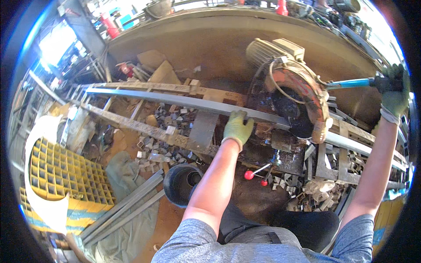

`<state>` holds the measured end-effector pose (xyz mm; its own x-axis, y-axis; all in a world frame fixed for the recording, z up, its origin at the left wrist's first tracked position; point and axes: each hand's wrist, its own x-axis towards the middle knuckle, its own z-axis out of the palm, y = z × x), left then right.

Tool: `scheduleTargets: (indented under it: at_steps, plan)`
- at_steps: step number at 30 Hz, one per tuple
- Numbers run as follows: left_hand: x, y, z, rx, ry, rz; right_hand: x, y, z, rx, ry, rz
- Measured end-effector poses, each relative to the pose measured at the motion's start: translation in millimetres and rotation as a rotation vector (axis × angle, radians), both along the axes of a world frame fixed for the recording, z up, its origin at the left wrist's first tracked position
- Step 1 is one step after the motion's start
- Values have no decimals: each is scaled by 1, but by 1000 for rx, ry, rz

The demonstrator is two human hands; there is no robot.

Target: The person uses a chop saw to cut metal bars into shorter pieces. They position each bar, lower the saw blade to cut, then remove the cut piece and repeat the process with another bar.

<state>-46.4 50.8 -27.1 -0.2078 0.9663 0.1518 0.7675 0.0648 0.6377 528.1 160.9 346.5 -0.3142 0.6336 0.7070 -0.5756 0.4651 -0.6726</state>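
Observation:
My left hand point(237, 129), in a yellow-green work glove, holds a long square metal tube point(184, 102) with its fingertips over the near edge. The tube runs under the guard of a cut-off saw point(297, 82) and shows again on the right side. My right hand point(394, 85), gloved too, grips the black handle point(388, 83) of the saw's blue lever point(350, 83). A worn orange guard covers the blade, so its contact with the tube is hidden. Below the saw sits a clamp lever with red ball knobs point(249, 175).
Short tube offcuts point(154, 154) litter the ground around the rail frame point(131, 121). A dark bucket point(182, 184) stands by my left arm. At left are stacked yellow tubes point(65, 171), loose grey bars point(128, 203) and a cloth sheet point(131, 223). A brown panel point(210, 46) rises behind the saw.

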Motion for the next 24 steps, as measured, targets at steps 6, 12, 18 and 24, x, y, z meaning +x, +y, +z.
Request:
scheduleTargets:
  at_steps: [6, 12, 18, 24]
  plan:
    - [-2, -2, 8, -43, -34, -16, 8, 7, -6, -26, 58, -95]
    - [1, -1, 17, -87, -84, -55, -36, -23, 2, 15, -61, 19]
    - [2, 11, -2, 35, -98, -42, -46, -21, 3, 191, 153, -492]
    - [0, 4, 4, -44, -146, 9, -52, -29, 0, 180, 117, -300]
